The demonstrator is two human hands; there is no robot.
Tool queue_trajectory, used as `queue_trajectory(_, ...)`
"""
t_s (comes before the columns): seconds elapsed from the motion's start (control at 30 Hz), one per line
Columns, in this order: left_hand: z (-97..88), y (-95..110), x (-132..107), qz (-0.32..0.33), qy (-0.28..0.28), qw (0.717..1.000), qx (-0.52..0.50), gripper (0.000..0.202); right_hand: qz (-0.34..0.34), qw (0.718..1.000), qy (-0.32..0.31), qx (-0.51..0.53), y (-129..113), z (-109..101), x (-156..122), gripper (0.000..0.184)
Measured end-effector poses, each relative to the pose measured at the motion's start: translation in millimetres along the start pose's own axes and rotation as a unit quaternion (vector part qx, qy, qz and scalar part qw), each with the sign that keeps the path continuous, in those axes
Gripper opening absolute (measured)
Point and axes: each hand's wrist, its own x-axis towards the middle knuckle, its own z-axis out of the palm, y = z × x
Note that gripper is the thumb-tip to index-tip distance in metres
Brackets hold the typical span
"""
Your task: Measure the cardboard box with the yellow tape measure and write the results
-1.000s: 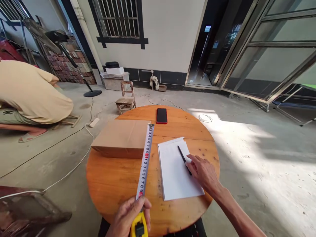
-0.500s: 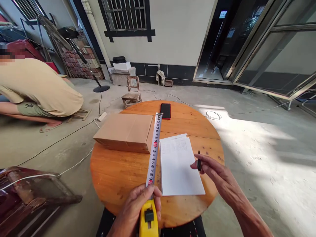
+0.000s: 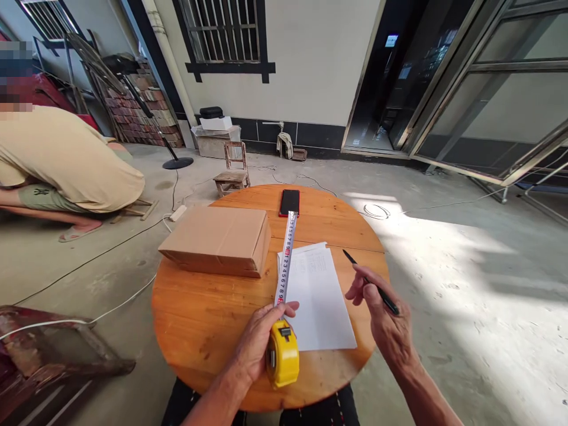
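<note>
My left hand (image 3: 260,337) grips a yellow tape measure (image 3: 283,353) near the front edge of a round wooden table (image 3: 199,307). Its blade (image 3: 286,257) is pulled out and reaches up past the right end of a flat cardboard box (image 3: 217,239) toward a dark phone (image 3: 290,203) with a red rim. My right hand (image 3: 384,316) holds a black pen (image 3: 370,281) in the air, right of a white sheet of paper (image 3: 322,302) that lies on the table beside the blade.
A person in a beige shirt (image 3: 66,160) crouches on the concrete floor at the left. Cables (image 3: 110,251) run across the floor. A small wooden stool (image 3: 233,174) stands behind the table, and a rusty metal frame (image 3: 53,349) sits at lower left.
My right hand has picked the pen up off the paper and raised it to the right. The tape measure has moved forward and right, so its case now shows in full.
</note>
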Motion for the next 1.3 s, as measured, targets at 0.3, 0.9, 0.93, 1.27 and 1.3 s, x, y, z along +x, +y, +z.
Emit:
queue_trajectory(0.3, -5.3, 0, 3, -0.019, -0.028, 0.999, -0.034, 0.024, 0.096, 0.990, 0.017, 0.098, 3, 32, 27, 0.022)
queue_trajectory(0.9, -14.9, 11, 3, -0.042, -0.083, 0.995, -0.043, 0.023, 0.098, 0.993, -0.048, 0.032, 33, 57, 44, 0.030)
queue_trajectory(0.93, -14.4, 11, 3, -0.046, -0.079, 0.995, -0.043, 0.023, 0.103, 0.992, -0.056, 0.040, 34, 58, 46, 0.028)
queue_trajectory(1.27, -11.0, 12, 2, -0.058, -0.059, 0.996, -0.039, 0.024, 0.159, 0.979, -0.114, 0.051, 54, 71, 40, 0.022)
queue_trajectory(1.3, -10.3, 12, 2, -0.058, -0.055, 0.996, -0.037, 0.024, 0.157, 0.980, -0.112, 0.046, 55, 72, 38, 0.022)
